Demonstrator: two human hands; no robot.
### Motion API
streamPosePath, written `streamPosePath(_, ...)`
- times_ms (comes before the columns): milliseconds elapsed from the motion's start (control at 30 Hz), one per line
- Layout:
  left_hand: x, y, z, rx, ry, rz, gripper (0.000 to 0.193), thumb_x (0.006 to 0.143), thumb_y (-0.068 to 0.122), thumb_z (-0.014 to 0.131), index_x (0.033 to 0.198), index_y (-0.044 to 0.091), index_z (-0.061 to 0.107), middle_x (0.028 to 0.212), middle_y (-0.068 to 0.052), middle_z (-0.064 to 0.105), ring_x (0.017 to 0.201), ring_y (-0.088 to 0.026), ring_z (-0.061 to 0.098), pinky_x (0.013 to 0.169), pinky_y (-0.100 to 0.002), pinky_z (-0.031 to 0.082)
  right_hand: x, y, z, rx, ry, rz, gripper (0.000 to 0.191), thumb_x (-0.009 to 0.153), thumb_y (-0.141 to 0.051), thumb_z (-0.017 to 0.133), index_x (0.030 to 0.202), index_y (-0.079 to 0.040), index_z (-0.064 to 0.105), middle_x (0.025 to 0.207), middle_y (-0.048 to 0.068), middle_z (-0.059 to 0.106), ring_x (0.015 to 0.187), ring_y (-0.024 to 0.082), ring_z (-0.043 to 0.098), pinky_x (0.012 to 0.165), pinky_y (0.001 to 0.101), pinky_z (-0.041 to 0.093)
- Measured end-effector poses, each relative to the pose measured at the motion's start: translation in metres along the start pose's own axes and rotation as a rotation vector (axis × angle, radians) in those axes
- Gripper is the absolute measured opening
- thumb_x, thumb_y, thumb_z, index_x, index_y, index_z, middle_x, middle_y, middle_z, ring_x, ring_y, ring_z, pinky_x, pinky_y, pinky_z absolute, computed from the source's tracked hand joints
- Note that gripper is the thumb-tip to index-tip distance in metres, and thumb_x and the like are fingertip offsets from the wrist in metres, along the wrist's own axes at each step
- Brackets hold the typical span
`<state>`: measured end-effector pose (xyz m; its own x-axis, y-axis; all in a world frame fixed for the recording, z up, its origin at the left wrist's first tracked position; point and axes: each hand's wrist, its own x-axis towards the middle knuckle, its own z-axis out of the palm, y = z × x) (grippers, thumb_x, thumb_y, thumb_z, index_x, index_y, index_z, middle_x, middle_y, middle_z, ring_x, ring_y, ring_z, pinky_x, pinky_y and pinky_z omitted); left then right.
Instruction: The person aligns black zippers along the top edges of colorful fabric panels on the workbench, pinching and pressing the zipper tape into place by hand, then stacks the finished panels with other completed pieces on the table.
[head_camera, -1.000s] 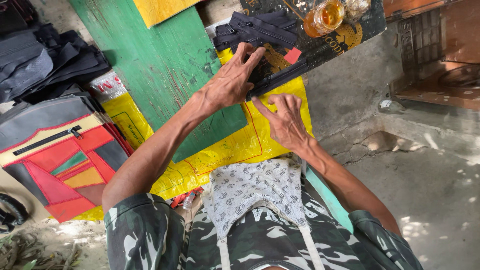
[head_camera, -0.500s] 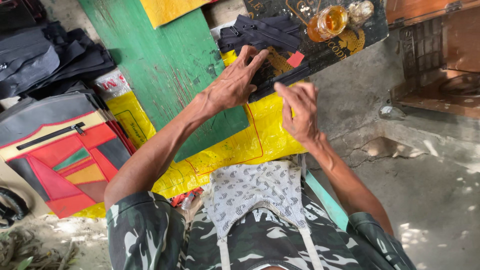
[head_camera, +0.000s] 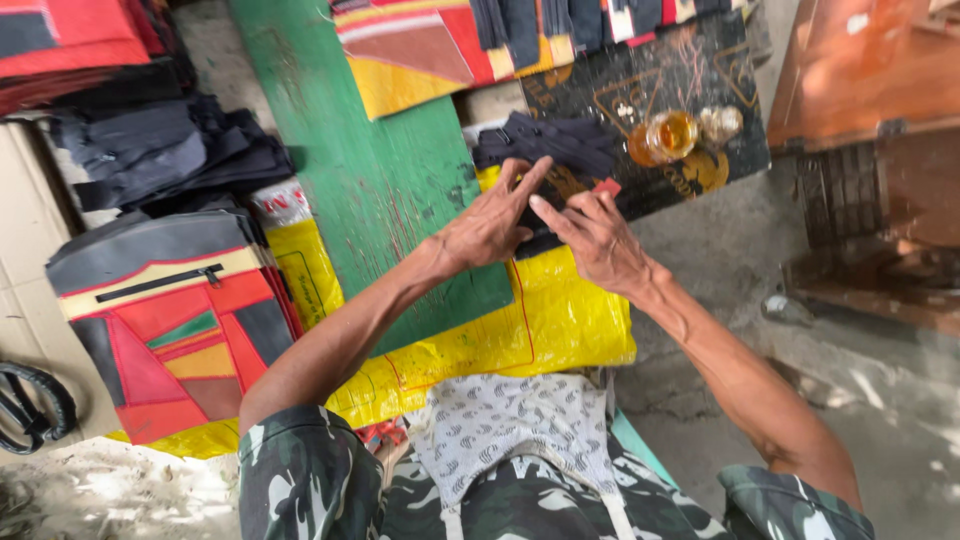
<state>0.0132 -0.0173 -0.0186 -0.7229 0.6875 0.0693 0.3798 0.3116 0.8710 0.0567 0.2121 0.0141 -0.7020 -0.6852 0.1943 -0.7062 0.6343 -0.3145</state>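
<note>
The right hand has come back beside the left hand; both hands press flat-fingered on black fabric.

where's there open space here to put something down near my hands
Bare room: the green board left of your left hand, and the yellow sack below your right hand. Crowded: the dark fabric pieces under your fingertips, the amber glass jar beyond them, and the patchwork bag far left.
</note>
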Motion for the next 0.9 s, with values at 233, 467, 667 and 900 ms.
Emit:
streamPosePath(233,-0.005,0.0,0.003,0.019,0.054,-0.032,0.12,0.071,-0.003,0.083,0.16,0.003,0.003,0.144,-0.028,0.035,0.125,-0.049,0.05,0.104,-0.046,0.047,0.007,0.002,-0.005,0.057,-0.039,-0.034,0.075,0.084,0.007,0.057,0.156,-0.007,0.042,0.09,0.004,0.064,0.094,0.024,0.056,0.091,0.0417,0.041)
streamPosePath(467,-0.008,-0.01,0.006,-0.039,0.06,-0.023,0.123,0.072,-0.005,0.082,0.161,0.004,-0.002,0.144,-0.027,0.034,0.122,-0.048,0.052,0.102,-0.046,0.048,0.016,0.004,-0.006,0.047,-0.122,-0.077,0.081,0.08,0.009,0.055,0.157,-0.009,0.038,0.092,0.004,0.067,0.095,0.024,0.056,0.091,0.0421,0.041)
streamPosePath(667,-0.007,-0.006,0.003,-0.036,0.083,-0.012,0.122,0.073,-0.004,0.082,0.161,0.002,-0.003,0.139,-0.026,0.036,0.116,-0.045,0.054,0.098,-0.045,0.049,0.018,0.007,-0.008,0.053,-0.154,-0.075,0.081,0.08,0.006,0.057,0.157,-0.003,0.034,0.093,0.008,0.067,0.093,0.027,0.056,0.088,0.0424,0.041)
streamPosePath(900,-0.025,0.011,-0.031,-0.244,0.196,-0.074,0.098,0.091,0.003,0.074,0.163,0.004,0.007,0.137,-0.022,0.045,0.094,-0.027,0.062,0.084,-0.039,0.056,0.033,-0.002,-0.031,0.193,-0.03,0.077,0.085,0.081,0.008,0.064,0.157,0.002,0.024,0.084,0.003,0.068,0.087,0.021,0.062,0.094,0.0412,0.04)
